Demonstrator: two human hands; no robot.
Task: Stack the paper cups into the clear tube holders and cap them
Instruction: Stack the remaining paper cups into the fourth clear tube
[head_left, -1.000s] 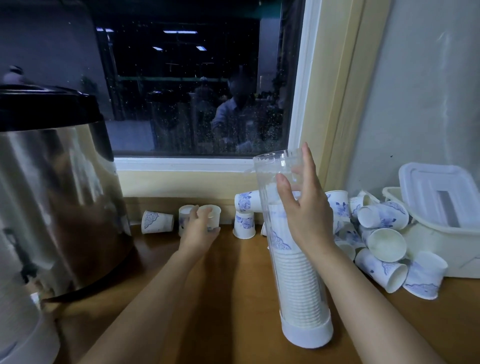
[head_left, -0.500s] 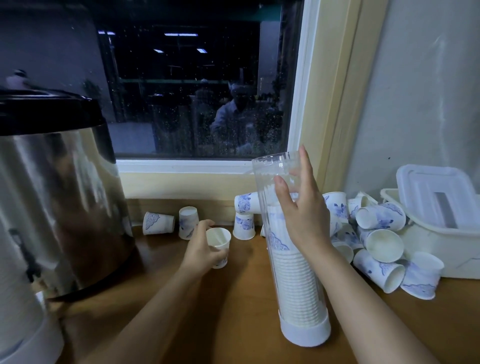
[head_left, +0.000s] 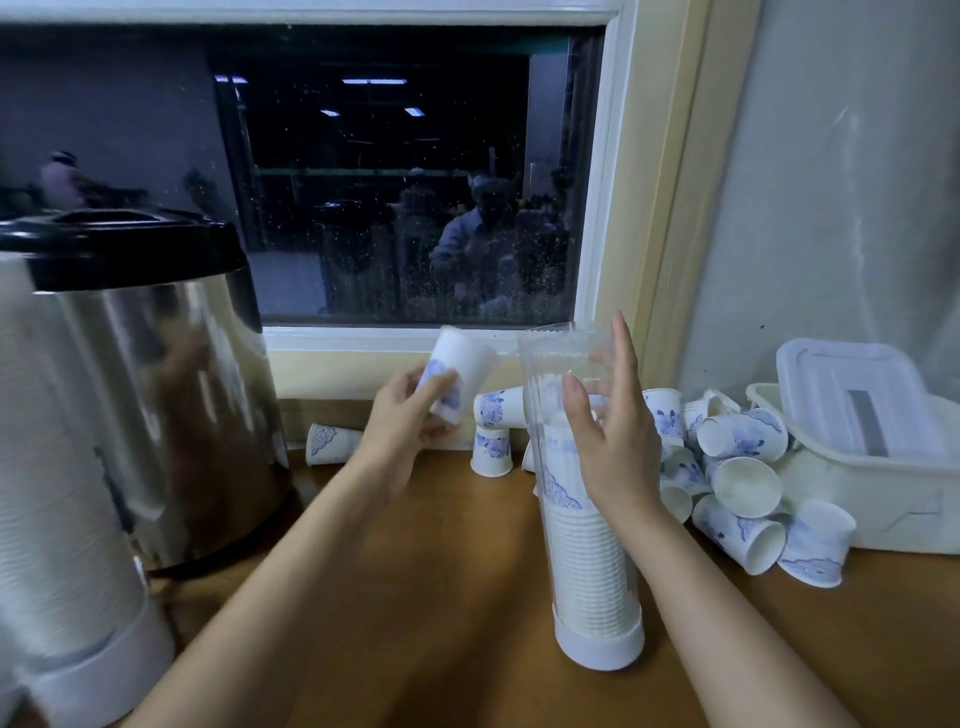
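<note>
The left hand (head_left: 402, 415) gripped a tilted paper cup (head_left: 460, 371) just beside the open top of the clear tube (head_left: 587, 545), which the right hand (head_left: 615, 457) clasped upright on the counter (head_left: 441, 571).

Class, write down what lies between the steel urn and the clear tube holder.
Head view: the left hand holding a paper cup; behind it, a tipped cup and two piled cups next to the tube holder.

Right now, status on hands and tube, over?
Left hand grips paper cup, tilted, beside rim of clear tube. Right hand holds tube, part-filled, uncapped. Rim unobstructed.
</note>
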